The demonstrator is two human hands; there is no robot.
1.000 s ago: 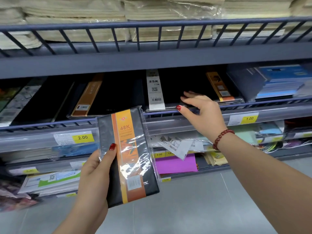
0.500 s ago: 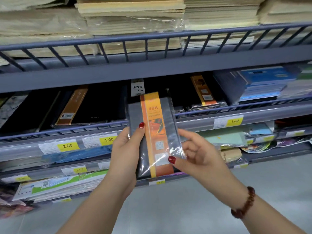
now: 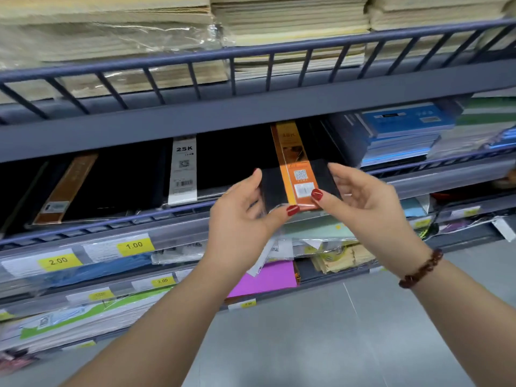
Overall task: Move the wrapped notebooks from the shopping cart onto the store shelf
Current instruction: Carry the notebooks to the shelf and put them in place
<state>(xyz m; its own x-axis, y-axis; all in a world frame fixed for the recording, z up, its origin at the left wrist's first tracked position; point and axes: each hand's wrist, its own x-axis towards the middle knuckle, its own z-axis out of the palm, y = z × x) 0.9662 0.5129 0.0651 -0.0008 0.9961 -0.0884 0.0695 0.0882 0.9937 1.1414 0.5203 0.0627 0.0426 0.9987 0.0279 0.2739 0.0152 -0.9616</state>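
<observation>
— Wrapped black notebook with the orange paper band [image 3: 296,174]: where exactly?

— Partway into the middle tier of the grey-blue metal store shelf [image 3: 435,180], far end under the upper board [image 3: 251,110], near end out over the thin front rail [image 3: 156,217]. Lying on the black stack [image 3: 231,163] there or held just above it: impossible to tell.

— Room on either side?

— Tight, probably. To the left, the flat black notebook with the white 25K band [image 3: 183,169]; to the right, the stack of blue-covered books [image 3: 402,135], just beside. Best slid straight back, orange band parallel to the white one, no twisting toward the blue stack.

— And the grip?

— Left hand [image 3: 240,219] at the near left corner, thumb [image 3: 282,213] pinching down on the film, fingers underneath and mostly hidden. Right hand [image 3: 368,202] at the near right corner, thumb [image 3: 318,195] pressed on the band beside the small white label [image 3: 303,189], fingers [image 3: 346,174] lying close together along the right edge.

— Anything to watch?

— Slippery wrap, judging by the shine. Push from the near edge with both thumbs evenly, low enough to clear the upper board. Let go only once fully behind the rail. Square up with fingertips last, flush with the neighbours.
</observation>
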